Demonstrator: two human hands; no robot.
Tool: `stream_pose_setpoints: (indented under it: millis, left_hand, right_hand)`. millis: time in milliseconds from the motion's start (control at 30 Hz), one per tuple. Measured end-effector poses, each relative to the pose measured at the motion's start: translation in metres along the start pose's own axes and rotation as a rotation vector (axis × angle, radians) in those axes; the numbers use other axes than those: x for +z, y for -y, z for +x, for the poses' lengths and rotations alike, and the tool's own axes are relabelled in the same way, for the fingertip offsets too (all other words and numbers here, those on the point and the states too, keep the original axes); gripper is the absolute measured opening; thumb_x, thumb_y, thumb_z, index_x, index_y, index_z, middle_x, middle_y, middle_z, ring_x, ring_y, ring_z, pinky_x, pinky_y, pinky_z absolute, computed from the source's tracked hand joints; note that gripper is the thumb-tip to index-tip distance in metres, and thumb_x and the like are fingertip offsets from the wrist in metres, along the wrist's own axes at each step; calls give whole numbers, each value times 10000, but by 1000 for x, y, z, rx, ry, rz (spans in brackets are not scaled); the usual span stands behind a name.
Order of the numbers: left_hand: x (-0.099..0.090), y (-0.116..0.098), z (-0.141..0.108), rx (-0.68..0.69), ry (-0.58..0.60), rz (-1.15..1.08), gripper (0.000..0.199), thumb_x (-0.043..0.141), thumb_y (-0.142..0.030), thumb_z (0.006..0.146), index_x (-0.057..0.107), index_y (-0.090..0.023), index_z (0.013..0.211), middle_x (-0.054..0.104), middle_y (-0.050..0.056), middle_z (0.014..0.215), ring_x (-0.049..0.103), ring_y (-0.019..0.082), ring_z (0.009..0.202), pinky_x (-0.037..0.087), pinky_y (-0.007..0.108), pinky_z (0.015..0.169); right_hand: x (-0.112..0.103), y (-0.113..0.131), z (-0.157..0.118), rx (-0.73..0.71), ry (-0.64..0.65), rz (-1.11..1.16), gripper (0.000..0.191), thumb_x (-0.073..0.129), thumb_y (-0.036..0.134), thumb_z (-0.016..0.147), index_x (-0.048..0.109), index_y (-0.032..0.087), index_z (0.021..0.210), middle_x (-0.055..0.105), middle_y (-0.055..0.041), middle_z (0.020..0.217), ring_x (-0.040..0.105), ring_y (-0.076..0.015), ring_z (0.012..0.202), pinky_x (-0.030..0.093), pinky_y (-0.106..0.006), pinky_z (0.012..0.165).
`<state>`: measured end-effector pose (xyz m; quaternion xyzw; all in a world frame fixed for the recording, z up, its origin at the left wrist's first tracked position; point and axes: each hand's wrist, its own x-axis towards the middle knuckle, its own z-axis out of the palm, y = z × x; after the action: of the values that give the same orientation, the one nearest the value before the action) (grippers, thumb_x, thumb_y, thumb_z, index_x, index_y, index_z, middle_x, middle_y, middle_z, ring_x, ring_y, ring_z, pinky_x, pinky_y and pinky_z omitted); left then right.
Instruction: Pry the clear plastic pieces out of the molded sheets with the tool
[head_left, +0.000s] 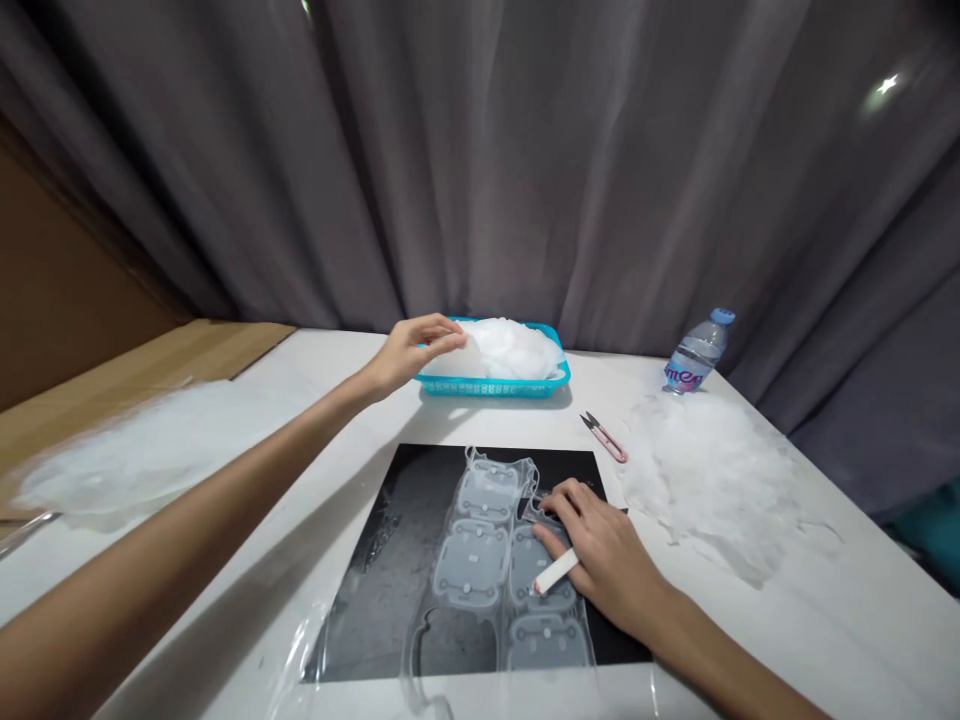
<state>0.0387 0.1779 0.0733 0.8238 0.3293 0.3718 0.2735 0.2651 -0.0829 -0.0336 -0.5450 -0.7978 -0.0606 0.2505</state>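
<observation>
My left hand (424, 350) is raised at the left end of a blue basket (495, 387), thumb and fingertips closed on a thin translucent white piece. The basket holds a heap of white, film-like material (514, 350). Low over a black mat (375, 590), my right hand (592, 545) has a white stick with a reddish tip (556, 571) between its fingers. Its fingertips touch a clear sheet with rounded rectangular grey-blue pieces (471, 565), which lies on the mat. One opening in that sheet shows the black mat beneath.
Small pink-handled snips (604, 438) lie right of the basket. A water bottle (697, 352) stands at the back right, behind a pile of translucent scraps (712, 470). More white film (150, 450) and cardboard (210, 350) are at the left. A grey curtain (480, 150) hangs behind.
</observation>
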Motion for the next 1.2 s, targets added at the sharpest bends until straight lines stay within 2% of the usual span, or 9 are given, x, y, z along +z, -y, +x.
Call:
stream_pose_setpoints:
  millis: [200, 300, 400, 500, 600, 700, 900, 1067, 1200]
  left_hand:
    - [14, 18, 12, 72, -6, 176, 382, 742, -520, 852, 722, -190, 1042, 717, 73, 1061, 618, 246, 1006, 456, 444, 1024]
    - [16, 15, -1, 85, -136, 245, 462, 745, -495, 876, 641, -182, 1200, 621, 113, 1233, 536, 283, 1153, 380, 481, 1113]
    - [23, -2, -31, 113, -230, 254, 304, 622, -455, 988, 587, -181, 1116, 614, 94, 1155, 541, 251, 1110, 410, 434, 1085]
    - [37, -27, -80, 163, -56, 207, 216, 585, -407, 1023, 587, -194, 1054, 647, 59, 1070, 606, 216, 1027, 491, 373, 992]
    - [48, -43, -130, 236, 418, 198, 303, 652, -453, 993, 611, -236, 1201, 638, 79, 1293, 597, 258, 1228, 481, 404, 1082]
    - [48, -46, -157, 272, 601, 190, 398, 660, -466, 990, 588, -254, 1319, 598, 104, 1442, 584, 294, 1322, 474, 446, 1134]
    - [39, -34, -161, 187, 603, 173, 515, 626, -524, 1004, 525, -266, 1438, 452, 127, 1601, 492, 326, 1443, 446, 493, 1187]
    - [45, -27, -165, 236, 554, 211, 668, 678, -660, 912, 532, -299, 1455, 495, 120, 1554, 500, 377, 1391, 447, 558, 1157]
    - [48, -29, -172, 224, 503, 256, 720, 650, -760, 864, 595, -222, 1340, 582, 137, 1386, 551, 374, 1258, 479, 555, 1089]
  right_hand:
    - [1, 0, 1, 14, 8, 18, 160, 465, 314, 1083, 571, 198, 1115, 647, -92, 1021, 689, -261, 879, 602, -393, 686]
    - [1, 0, 1, 11, 4, 7, 166, 460, 319, 1085, 569, 202, 1127, 649, -92, 1022, 693, -261, 886, 603, -392, 692]
    - [2, -2, 0, 12, 2, -2, 177, 443, 328, 1094, 563, 206, 1138, 648, -91, 1024, 688, -257, 889, 595, -381, 693]
    - [1, -5, 1, 21, 26, -7, 156, 441, 294, 1094, 562, 211, 1148, 644, -89, 1035, 671, -255, 895, 583, -376, 700]
    - [0, -11, 1, 31, 37, -35, 147, 447, 202, 1076, 575, 209, 1147, 648, -88, 1044, 646, -266, 911, 572, -391, 722]
    - [-1, -21, 1, 55, 24, -42, 182, 446, 141, 1058, 600, 211, 1127, 658, -81, 1037, 630, -269, 923, 561, -394, 735]
    - [1, -49, 1, 149, -44, 14, 204, 460, 207, 1080, 661, 227, 1105, 702, -73, 1041, 646, -277, 1051, 552, -415, 847]
    - [-18, -66, 7, 202, -20, 187, 304, 582, 349, 1027, 667, 237, 1297, 677, -102, 1192, 603, -311, 1183, 527, -508, 965]
    - [-35, -47, 13, 218, -328, 279, 293, 449, 292, 1076, 734, 233, 1107, 648, -91, 1092, 605, -271, 1088, 487, -484, 959]
